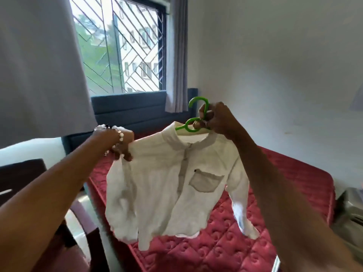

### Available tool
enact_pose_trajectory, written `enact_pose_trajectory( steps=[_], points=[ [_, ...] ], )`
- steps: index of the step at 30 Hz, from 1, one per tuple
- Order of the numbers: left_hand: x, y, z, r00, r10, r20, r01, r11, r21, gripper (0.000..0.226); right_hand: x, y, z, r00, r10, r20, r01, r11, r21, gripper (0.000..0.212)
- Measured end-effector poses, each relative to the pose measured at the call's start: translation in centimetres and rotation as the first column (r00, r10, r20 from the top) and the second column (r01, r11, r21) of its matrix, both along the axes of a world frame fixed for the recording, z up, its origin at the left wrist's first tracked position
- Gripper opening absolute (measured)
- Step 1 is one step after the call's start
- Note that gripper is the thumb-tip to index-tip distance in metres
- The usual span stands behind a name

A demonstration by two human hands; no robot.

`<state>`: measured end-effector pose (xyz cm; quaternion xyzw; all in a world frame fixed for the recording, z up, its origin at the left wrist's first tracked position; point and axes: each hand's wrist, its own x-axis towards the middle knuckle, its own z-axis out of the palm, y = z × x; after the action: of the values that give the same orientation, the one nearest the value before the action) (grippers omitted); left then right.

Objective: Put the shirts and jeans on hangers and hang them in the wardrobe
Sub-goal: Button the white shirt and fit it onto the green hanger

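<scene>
Head view: right hand (214, 119) gripping green hanger (193, 122) aloft; left hand (122, 146) pinching white shirt (169, 185) shoulder, probably seating it.

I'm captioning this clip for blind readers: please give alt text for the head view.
Two hands hold a white shirt on a green hanger above a red mattress: the right hand grips the hanger's neck, the left hand pinches a shoulder. A barred window is behind.
</scene>
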<state>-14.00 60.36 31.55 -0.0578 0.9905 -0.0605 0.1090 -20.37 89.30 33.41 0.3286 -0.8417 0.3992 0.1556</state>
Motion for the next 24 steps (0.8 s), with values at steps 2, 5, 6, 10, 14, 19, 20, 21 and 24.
enact_pose_trajectory(
  steps=[2,5,6,10,14,19,20,21,24],
  points=[
    [2.4,0.6,1.2,0.988,-0.105,-0.114,0.108,0.994,0.017,0.042,1.5,-1.5,0.7,1.000,0.022,0.002,-0.022,1.000,-0.001,0.024],
    [5.3,1.7,2.3,0.884,-0.226,-0.408,0.320,0.931,0.177,0.036,4.2,-3.3,1.3,0.999,0.032,0.005,-0.032,0.999,0.012,0.020],
    [6.0,1.9,2.3,0.844,-0.209,-0.494,0.366,0.898,0.245,0.031,5.0,-3.7,1.4,0.999,0.042,-0.002,-0.042,0.999,0.007,0.017],
    [9.4,2.0,0.5,0.657,-0.001,-0.754,0.388,0.858,0.337,0.025,8.4,-4.7,1.3,0.999,0.038,-0.038,-0.039,0.999,-0.034,0.015],
    [13.2,3.1,-1.7,0.380,0.179,-0.908,0.413,0.845,0.339,0.029,10.2,-5.9,0.3,0.994,-0.074,-0.086,0.075,0.997,0.007,0.015],
    [15.9,3.2,-3.2,0.345,0.145,-0.927,0.319,0.911,0.261,0.033,12.0,-7.5,-0.4,0.984,-0.106,-0.144,0.109,0.994,0.014,0.015],
    [16.3,3.0,-3.4,0.357,0.135,-0.924,0.300,0.920,0.250,0.033,12.3,-7.8,-0.3,0.990,-0.064,-0.123,0.065,0.998,0.005,0.016],
    [16.7,2.8,-3.5,0.362,0.131,-0.923,0.279,0.930,0.242,0.032,12.6,-8.0,0.0,0.997,-0.008,-0.081,0.008,1.000,-0.005,0.017],
    [17.6,2.0,-2.6,0.368,0.176,-0.913,0.169,0.953,0.251,0.030,12.8,-8.5,0.7,0.991,0.129,0.045,-0.129,0.992,0.004,0.018]
  ],
)
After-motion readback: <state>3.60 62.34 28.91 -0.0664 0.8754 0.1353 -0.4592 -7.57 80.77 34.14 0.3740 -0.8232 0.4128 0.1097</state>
